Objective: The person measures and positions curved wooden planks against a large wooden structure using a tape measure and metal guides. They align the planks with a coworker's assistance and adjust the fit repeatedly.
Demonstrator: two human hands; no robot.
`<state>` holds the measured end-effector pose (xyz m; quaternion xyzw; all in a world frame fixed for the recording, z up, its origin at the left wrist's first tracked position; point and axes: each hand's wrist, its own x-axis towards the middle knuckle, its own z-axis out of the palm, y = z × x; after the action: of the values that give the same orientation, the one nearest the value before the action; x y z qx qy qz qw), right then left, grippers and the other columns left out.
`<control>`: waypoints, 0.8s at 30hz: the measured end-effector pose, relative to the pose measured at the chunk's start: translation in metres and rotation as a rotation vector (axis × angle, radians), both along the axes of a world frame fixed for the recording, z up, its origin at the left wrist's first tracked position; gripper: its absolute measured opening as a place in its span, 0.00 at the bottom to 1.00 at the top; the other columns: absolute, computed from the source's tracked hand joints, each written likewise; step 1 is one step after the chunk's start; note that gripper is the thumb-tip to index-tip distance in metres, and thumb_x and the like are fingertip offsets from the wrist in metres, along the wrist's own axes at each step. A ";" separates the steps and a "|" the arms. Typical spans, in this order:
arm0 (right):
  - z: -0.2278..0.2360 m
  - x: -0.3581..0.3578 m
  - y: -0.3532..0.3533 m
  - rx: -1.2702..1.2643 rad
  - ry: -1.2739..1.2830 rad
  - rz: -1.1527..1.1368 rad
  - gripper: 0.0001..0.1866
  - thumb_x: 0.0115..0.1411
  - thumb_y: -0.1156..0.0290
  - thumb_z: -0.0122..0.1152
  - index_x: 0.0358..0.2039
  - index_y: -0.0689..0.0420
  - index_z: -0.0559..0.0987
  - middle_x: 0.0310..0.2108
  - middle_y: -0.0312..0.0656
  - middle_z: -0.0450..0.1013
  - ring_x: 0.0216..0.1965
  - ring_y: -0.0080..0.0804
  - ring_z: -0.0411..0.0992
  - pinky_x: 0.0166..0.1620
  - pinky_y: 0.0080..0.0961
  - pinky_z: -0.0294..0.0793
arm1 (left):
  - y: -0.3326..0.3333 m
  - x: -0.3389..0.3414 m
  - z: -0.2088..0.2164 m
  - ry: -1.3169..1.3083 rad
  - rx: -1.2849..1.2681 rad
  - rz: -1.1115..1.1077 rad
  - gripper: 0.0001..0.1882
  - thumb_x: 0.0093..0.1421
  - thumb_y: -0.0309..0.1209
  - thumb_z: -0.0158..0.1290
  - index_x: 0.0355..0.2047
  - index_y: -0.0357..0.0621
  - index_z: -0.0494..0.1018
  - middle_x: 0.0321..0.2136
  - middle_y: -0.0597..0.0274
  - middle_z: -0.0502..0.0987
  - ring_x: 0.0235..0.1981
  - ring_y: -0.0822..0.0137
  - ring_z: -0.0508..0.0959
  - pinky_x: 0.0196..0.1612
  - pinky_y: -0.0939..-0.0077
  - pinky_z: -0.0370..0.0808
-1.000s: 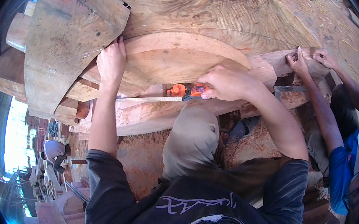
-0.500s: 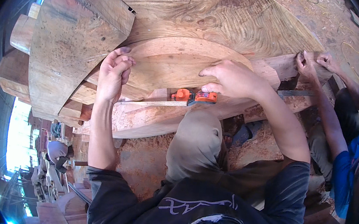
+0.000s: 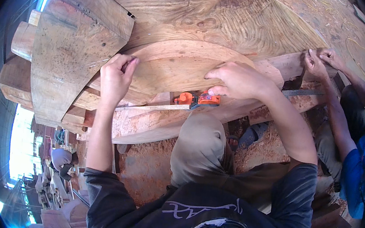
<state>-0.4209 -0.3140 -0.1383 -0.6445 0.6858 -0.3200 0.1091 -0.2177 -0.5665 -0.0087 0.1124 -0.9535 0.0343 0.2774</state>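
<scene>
My left hand (image 3: 117,75) is raised beside the left end of a curved wooden board (image 3: 169,70), its fingers curled in and pressed to the thumb. Whatever it may pinch is too small to make out. Over the right part of that board is my right hand (image 3: 239,81), thumb and forefinger apart with nothing visible between them; its other fingers are hidden. Just below that thumb, an orange and black power tool (image 3: 197,99), shaped like an electric planer, rests on the wood. A thin wooden strip (image 3: 156,107) runs left from it.
A large grained slab (image 3: 202,9) lies beyond the board, and a thick plank (image 3: 81,41) overlaps at left. At right, another person's hands (image 3: 320,61) touch the end of a beam (image 3: 285,64). A metal ruler (image 3: 302,93) lies nearby. Sawdust covers the floor (image 3: 146,163).
My left hand has turned, and its fingers have closed from a looser curl into a pinch. My right hand stays almost where it was. The other person's hands have shifted slightly.
</scene>
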 end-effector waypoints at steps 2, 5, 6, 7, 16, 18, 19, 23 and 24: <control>0.001 0.000 0.000 0.020 -0.001 0.006 0.24 0.61 0.60 0.69 0.54 0.60 0.81 0.46 0.57 0.79 0.50 0.56 0.77 0.55 0.45 0.76 | 0.000 -0.015 -0.017 0.220 -0.034 0.028 0.10 0.62 0.31 0.65 0.36 0.34 0.84 0.27 0.49 0.83 0.25 0.63 0.82 0.32 0.74 0.77; -0.001 0.004 -0.004 0.029 -0.001 0.033 0.24 0.60 0.60 0.69 0.54 0.60 0.81 0.46 0.57 0.80 0.50 0.56 0.77 0.54 0.45 0.76 | -0.002 -0.046 -0.043 0.513 0.058 0.095 0.12 0.62 0.35 0.64 0.35 0.37 0.85 0.24 0.49 0.83 0.22 0.61 0.82 0.30 0.70 0.78; -0.002 0.005 -0.005 0.027 0.004 0.044 0.24 0.60 0.60 0.69 0.54 0.60 0.81 0.45 0.57 0.80 0.49 0.56 0.77 0.54 0.45 0.76 | -0.004 -0.054 -0.048 0.547 0.139 0.179 0.13 0.62 0.37 0.64 0.35 0.38 0.85 0.24 0.49 0.83 0.22 0.58 0.83 0.30 0.68 0.78; -0.003 0.006 -0.005 0.049 0.004 0.047 0.24 0.60 0.61 0.70 0.54 0.60 0.81 0.45 0.57 0.80 0.49 0.56 0.78 0.54 0.45 0.76 | -0.007 -0.061 -0.050 0.589 0.033 0.156 0.14 0.62 0.38 0.64 0.36 0.37 0.85 0.24 0.48 0.83 0.23 0.58 0.83 0.31 0.68 0.78; -0.009 0.004 -0.005 0.136 0.080 0.068 0.23 0.58 0.61 0.71 0.52 0.58 0.81 0.41 0.57 0.80 0.46 0.56 0.78 0.51 0.47 0.76 | -0.018 -0.074 -0.054 0.577 0.010 0.414 0.21 0.59 0.51 0.64 0.35 0.44 0.87 0.21 0.41 0.81 0.24 0.46 0.82 0.32 0.56 0.76; -0.012 0.002 -0.006 0.134 0.059 0.065 0.23 0.58 0.61 0.71 0.52 0.58 0.82 0.41 0.57 0.80 0.46 0.56 0.78 0.51 0.46 0.76 | -0.025 -0.076 -0.055 0.610 0.040 0.386 0.22 0.58 0.51 0.64 0.34 0.43 0.87 0.20 0.41 0.80 0.24 0.46 0.82 0.33 0.56 0.76; -0.014 0.002 -0.007 0.138 0.051 0.063 0.23 0.58 0.61 0.71 0.52 0.58 0.82 0.41 0.56 0.80 0.46 0.56 0.78 0.51 0.46 0.76 | -0.029 -0.076 -0.056 0.625 -0.019 0.366 0.22 0.58 0.50 0.64 0.34 0.42 0.87 0.20 0.41 0.80 0.23 0.47 0.82 0.33 0.56 0.76; -0.021 -0.001 -0.012 0.129 0.046 0.071 0.23 0.58 0.60 0.71 0.52 0.58 0.82 0.41 0.56 0.80 0.46 0.56 0.78 0.51 0.46 0.76 | -0.038 -0.074 -0.056 0.642 -0.091 0.354 0.22 0.57 0.49 0.65 0.33 0.39 0.86 0.21 0.43 0.81 0.22 0.50 0.82 0.33 0.58 0.77; -0.023 -0.001 -0.014 0.138 0.037 0.075 0.23 0.58 0.60 0.71 0.51 0.58 0.82 0.41 0.56 0.80 0.46 0.56 0.78 0.51 0.46 0.76 | -0.039 -0.075 -0.057 0.655 -0.094 0.325 0.22 0.57 0.49 0.66 0.33 0.38 0.86 0.21 0.44 0.82 0.22 0.50 0.82 0.33 0.58 0.77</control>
<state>-0.4222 -0.3278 -0.1615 -0.6664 0.6835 -0.2559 0.1526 -0.2923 -0.6051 -0.0652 0.2545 -0.7813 0.0836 0.5637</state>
